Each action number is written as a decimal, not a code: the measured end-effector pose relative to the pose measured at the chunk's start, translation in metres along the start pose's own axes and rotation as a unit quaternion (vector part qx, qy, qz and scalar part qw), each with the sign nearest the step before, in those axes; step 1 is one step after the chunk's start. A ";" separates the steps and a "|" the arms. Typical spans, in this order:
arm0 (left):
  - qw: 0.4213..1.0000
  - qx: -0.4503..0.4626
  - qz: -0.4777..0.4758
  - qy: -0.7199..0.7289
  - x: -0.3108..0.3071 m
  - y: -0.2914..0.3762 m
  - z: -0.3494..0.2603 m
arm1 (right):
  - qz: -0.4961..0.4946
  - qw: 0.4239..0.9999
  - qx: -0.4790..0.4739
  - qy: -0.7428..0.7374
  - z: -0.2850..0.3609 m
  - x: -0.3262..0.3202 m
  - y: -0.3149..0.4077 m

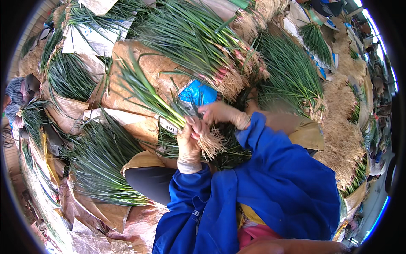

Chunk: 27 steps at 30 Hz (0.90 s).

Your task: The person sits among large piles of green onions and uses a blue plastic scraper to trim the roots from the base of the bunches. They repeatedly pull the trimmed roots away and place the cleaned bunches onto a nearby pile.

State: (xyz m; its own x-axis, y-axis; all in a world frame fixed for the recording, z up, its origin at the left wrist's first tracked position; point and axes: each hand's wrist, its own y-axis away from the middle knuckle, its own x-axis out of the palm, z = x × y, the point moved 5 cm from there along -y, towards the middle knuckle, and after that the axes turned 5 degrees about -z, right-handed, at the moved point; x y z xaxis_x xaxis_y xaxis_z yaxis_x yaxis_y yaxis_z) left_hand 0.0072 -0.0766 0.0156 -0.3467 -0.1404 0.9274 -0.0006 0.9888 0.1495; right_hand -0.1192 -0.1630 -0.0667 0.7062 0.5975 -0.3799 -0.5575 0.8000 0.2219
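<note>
My left hand (187, 141), in what looks like a thin pale glove, is closed around a small bunch of leafy allium stalks (158, 103). Their green leaves point up and left, and the pinkish stem bases and pale, stringy roots (211, 143) stick out to the right of that hand. Just above the bases, my right hand (220, 113) is blurred by motion, its fingers close to the bunch. Whether it grips anything cannot be made out. Beyond my hands lies a large pile of the same stalks (193, 41), roots towards the right.
Brown sacking (136, 85) and a blue plastic piece (198, 92) lie in front of me. More stalks are heaped at my left (101, 162) and right (288, 70). Long rows of roots (339, 127) run along the right. Another person (19, 95) sits at the far left.
</note>
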 end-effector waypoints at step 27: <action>0.979 -0.121 -0.159 -0.039 -0.096 -0.054 0.068 | -0.150 0.984 0.028 -0.092 0.017 -0.026 0.024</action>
State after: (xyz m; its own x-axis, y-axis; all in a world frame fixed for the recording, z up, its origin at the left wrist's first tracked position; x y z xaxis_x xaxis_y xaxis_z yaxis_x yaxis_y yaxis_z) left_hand -0.0235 -0.1126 -0.1046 -0.4360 -0.4252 0.7931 0.0991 0.8533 0.5120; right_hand -0.1434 -0.1582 -0.0359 0.9050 0.3304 -0.2680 -0.2914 0.9404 0.1751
